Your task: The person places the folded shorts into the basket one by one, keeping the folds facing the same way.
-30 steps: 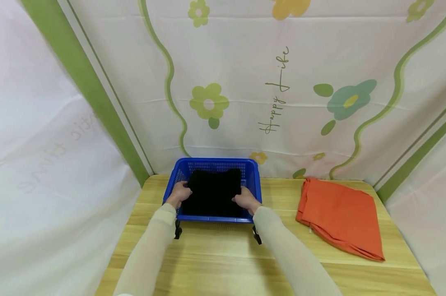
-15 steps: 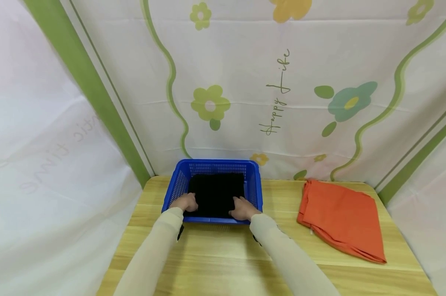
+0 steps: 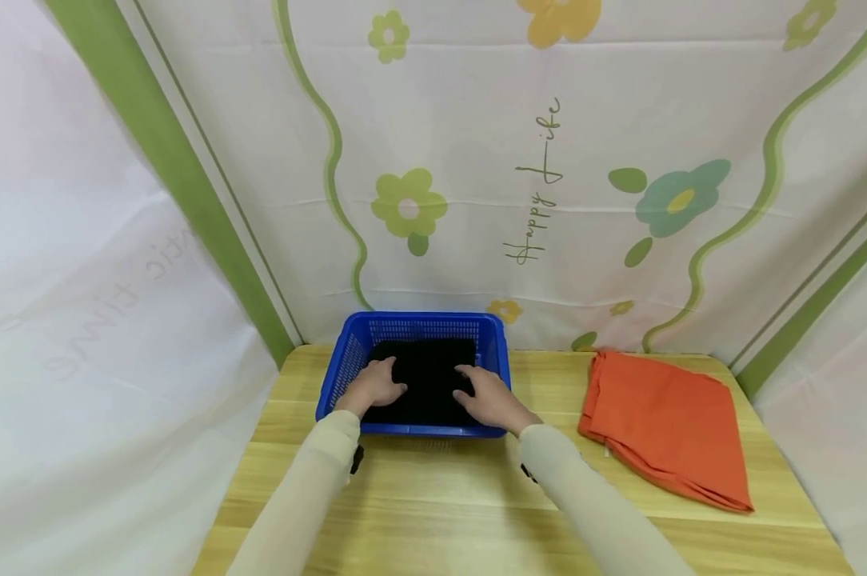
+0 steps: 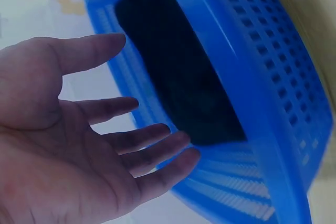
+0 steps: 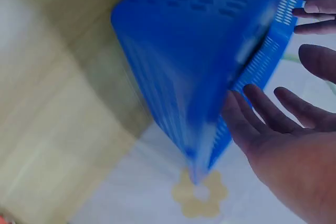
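A folded black cloth (image 3: 430, 380) lies inside a blue plastic basket (image 3: 419, 430) with perforated sides. Over the cloth's left part, in the head view, is my left hand (image 3: 376, 386), its fingers spread. My right hand (image 3: 493, 398) is at the basket's right side, fingers pointing inward. The left wrist view shows the left palm (image 4: 79, 150) with nothing in it, raised beside the basket rim and the dark cloth (image 4: 168, 61). Loosely extended fingers of the right hand (image 5: 299, 150) show near the basket's side wall (image 5: 163, 61) in the right wrist view, also holding nothing.
A folded orange cloth (image 3: 667, 428) lies on the wooden table (image 3: 419, 512) to the right of the basket. Behind the table hangs a white curtain (image 3: 462, 128) with flower prints, and white fabric (image 3: 102, 384) borders the left side.
Both hands gripped the black cloth's sides a second ago and lowered it into the basket. Now they have let go and lifted off; the cloth lies flatter.
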`<state>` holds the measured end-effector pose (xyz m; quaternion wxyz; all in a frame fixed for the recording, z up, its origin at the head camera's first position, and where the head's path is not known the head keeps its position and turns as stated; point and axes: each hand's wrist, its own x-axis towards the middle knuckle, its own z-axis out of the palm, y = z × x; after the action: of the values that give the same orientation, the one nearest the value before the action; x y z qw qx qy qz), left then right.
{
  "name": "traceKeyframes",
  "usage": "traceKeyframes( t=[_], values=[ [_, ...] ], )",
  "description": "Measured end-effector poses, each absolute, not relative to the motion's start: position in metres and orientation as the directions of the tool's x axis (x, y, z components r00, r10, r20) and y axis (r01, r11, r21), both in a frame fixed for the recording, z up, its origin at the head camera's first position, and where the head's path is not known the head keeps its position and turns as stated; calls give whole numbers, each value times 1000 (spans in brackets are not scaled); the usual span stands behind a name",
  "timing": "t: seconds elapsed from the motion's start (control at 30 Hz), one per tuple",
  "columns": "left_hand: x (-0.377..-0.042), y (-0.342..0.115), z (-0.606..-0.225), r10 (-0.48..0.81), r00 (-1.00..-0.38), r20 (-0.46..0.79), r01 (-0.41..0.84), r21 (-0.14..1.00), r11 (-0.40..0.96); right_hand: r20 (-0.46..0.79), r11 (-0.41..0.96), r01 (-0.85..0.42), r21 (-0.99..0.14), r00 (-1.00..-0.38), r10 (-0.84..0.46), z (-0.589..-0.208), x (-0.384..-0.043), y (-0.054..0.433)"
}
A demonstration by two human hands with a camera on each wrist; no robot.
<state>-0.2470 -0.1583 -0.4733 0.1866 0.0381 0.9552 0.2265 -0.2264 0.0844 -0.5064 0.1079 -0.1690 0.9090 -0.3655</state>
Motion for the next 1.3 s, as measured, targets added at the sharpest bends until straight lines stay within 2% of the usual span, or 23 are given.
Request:
traceKeyframes(
  t=[0.2, 0.37, 0.53, 0.67, 0.93, 1.17, 1.3],
  values=[
    [-232, -130, -470, 197, -951, -239, 70, 456, 887, 27, 721, -342, -603, -912, -410, -487, -218, 109],
    [-214, -89, -468, 256, -956, -142, 164, 466, 870, 112, 753, -392, -529, -911, -396, -476, -211, 143],
    [-192, -38, -470, 377, -926, -22, 326, 459, 827, 162, 797, -377, -471, -926, -342, -473, -200, 189],
    [-178, -1, -474, 447, -892, 73, 439, 382, 813, 183, 819, -358, -448, -934, -308, -476, -191, 228],
    [-162, 59, -482, 493, -865, 91, 499, 255, 829, 149, 849, -244, -470, -969, -196, -490, -168, 299],
    [-157, 99, -496, 555, -826, 97, 563, 157, 811, 42, 883, -89, -462, -996, -78, -513, -155, 355],
    [-155, 116, -509, 558, -828, 54, 559, 166, 813, -48, 898, 19, -440, -999, -2, -527, -155, 390]
  ],
)
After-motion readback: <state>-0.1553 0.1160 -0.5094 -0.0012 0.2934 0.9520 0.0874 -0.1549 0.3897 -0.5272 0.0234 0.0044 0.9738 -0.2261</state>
